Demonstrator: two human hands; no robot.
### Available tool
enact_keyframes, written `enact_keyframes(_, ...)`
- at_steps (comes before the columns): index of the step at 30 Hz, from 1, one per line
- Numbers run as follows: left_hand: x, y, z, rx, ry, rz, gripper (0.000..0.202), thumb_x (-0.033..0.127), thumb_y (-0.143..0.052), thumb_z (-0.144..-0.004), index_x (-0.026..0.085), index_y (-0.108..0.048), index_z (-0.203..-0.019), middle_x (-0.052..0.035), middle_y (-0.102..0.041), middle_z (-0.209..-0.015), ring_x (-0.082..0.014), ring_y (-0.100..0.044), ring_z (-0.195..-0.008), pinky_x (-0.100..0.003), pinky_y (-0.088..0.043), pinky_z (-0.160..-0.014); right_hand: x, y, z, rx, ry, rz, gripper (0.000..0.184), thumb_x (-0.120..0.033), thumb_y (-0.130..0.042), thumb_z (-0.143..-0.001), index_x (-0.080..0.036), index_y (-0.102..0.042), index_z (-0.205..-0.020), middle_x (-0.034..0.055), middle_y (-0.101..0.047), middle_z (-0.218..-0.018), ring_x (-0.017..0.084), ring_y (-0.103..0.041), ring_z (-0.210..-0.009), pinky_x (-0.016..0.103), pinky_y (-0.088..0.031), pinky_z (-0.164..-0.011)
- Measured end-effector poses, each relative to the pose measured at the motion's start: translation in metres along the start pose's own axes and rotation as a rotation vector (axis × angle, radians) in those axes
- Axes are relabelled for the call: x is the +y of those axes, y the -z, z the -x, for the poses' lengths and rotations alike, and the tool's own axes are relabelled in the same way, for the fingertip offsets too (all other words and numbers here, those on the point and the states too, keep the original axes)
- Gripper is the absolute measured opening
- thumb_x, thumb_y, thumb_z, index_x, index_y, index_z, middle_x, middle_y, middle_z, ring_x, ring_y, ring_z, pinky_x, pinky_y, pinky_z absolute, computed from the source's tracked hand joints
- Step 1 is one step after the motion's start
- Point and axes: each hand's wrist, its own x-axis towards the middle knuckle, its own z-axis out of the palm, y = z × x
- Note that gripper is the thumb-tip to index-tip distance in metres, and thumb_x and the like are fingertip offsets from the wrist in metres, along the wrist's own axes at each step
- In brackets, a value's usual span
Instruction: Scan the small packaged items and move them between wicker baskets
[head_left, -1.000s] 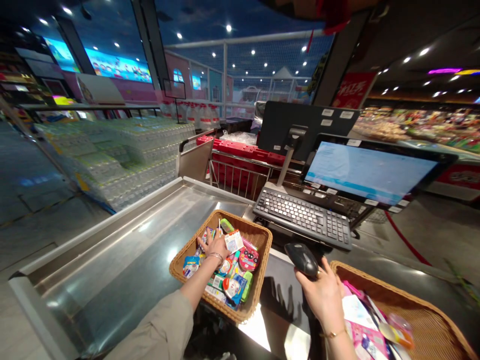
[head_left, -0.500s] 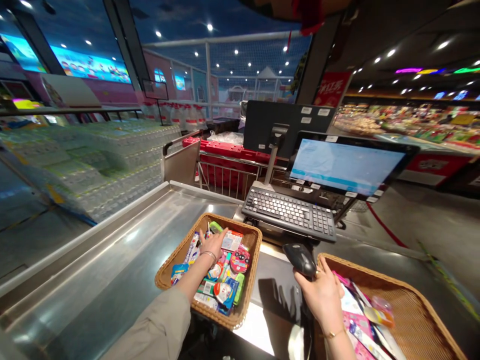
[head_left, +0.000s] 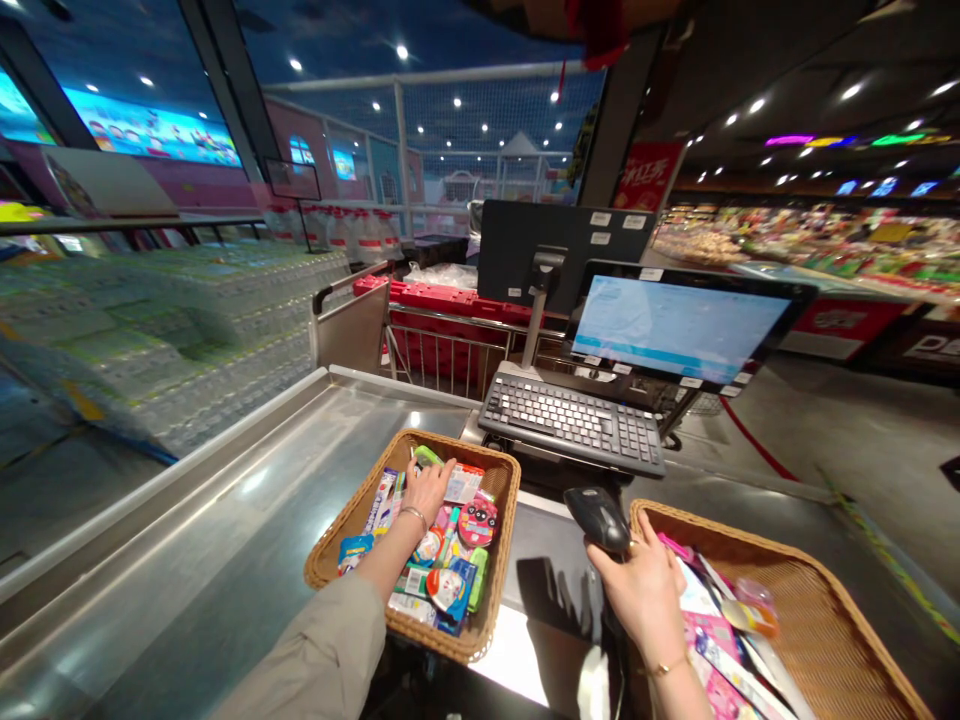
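Note:
My left hand [head_left: 427, 490] reaches into the left wicker basket [head_left: 352, 520], which is full of small colourful packets. Its fingers rest on a white and red packet [head_left: 463, 484] at the far side, curled around the packet's edge. My right hand [head_left: 645, 590] is closed round the handle of a black barcode scanner [head_left: 598, 520], held above the counter between the two baskets. The right wicker basket [head_left: 840, 610] holds pink and white packets beside that hand.
A black keyboard [head_left: 574, 425] and a lit till screen [head_left: 675, 330] stand behind the baskets. The steel counter [head_left: 225, 500] runs off to the left. A shopping trolley with red crates [head_left: 450, 330] and stacked water bottles [head_left: 187, 320] lie beyond.
The view has swung a little to the right. My left hand has lowered the white and red packet towards the basket's far edge. My right hand still holds the scanner.

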Motion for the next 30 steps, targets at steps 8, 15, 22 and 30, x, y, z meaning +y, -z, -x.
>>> enact_keyframes(8, -0.006, 0.009, 0.003, 0.069, -0.124, 0.009, 0.061, 0.022, -0.053, -0.084, 0.026, -0.043, -0.144, -0.0101, -0.065, -0.121, -0.0286, -0.053, -0.119, -0.057, 0.004, -0.119, -0.001, 0.003, 0.006, 0.013, -0.018, 0.028, 0.042, -0.051, -0.052, -0.071, -0.02, -0.075, -0.088, 0.0146, -0.069, -0.12, 0.031, -0.038, -0.138, 0.047, -0.021, -0.113)
enact_keyframes(15, -0.015, 0.016, 0.009, 0.128, -0.178, -0.019, 0.064, 0.032, -0.063, -0.078, 0.026, -0.05, -0.14, -0.0084, -0.03, -0.161, -0.0366, -0.018, -0.148, -0.064, 0.014, -0.116, -0.006, 0.006, 0.011, 0.027, -0.047, 0.008, 0.038, -0.051, -0.052, -0.07, -0.023, -0.073, -0.084, 0.0117, -0.071, -0.115, 0.031, -0.041, -0.135, 0.05, -0.019, -0.114)
enact_keyframes(22, -0.021, 0.034, 0.018, 0.108, -0.133, -0.023, 0.068, 0.04, -0.067, -0.076, 0.025, -0.05, -0.14, -0.0068, -0.022, -0.163, -0.0367, -0.005, -0.151, -0.066, 0.017, -0.115, -0.009, 0.011, 0.014, 0.049, -0.068, -0.011, 0.033, -0.049, -0.053, -0.067, -0.023, -0.072, -0.074, 0.0124, -0.072, -0.113, 0.031, -0.043, -0.135, 0.049, -0.021, -0.114)
enact_keyframes(30, -0.011, 0.064, 0.025, 0.249, -0.085, 0.048, 0.072, 0.049, -0.067, -0.075, 0.021, -0.049, -0.139, -0.0115, -0.028, -0.161, -0.0392, -0.009, -0.15, -0.068, 0.017, -0.114, -0.013, 0.016, 0.018, 0.042, -0.069, -0.014, 0.033, -0.046, -0.054, -0.066, -0.023, -0.074, -0.078, 0.0123, -0.072, -0.11, 0.031, -0.045, -0.133, 0.051, -0.022, -0.114)
